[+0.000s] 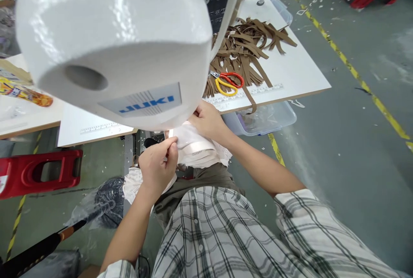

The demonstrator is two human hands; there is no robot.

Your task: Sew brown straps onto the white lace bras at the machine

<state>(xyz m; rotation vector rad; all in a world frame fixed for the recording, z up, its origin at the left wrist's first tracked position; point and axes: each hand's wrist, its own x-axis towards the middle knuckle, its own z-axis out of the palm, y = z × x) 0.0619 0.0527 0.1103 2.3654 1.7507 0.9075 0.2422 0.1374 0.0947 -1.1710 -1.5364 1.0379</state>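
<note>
A large white sewing machine head fills the upper left and hides its needle area. Below its lower edge, pale white fabric with a lacy edge lies gathered over my lap. My left hand is closed, thumb against curled fingers, pinching the fabric near its left edge. Bent over the upper right part of the cloth, my right hand grips it close to the machine. Its fingertips are partly hidden by the machine head. More lacy white cloth hangs left of my left wrist.
Scissors with red and yellow handles lie by a heap of brown fabric strips on the white table. A clear plastic bin sits below the table edge. Left are a red stool and an orange drink bottle.
</note>
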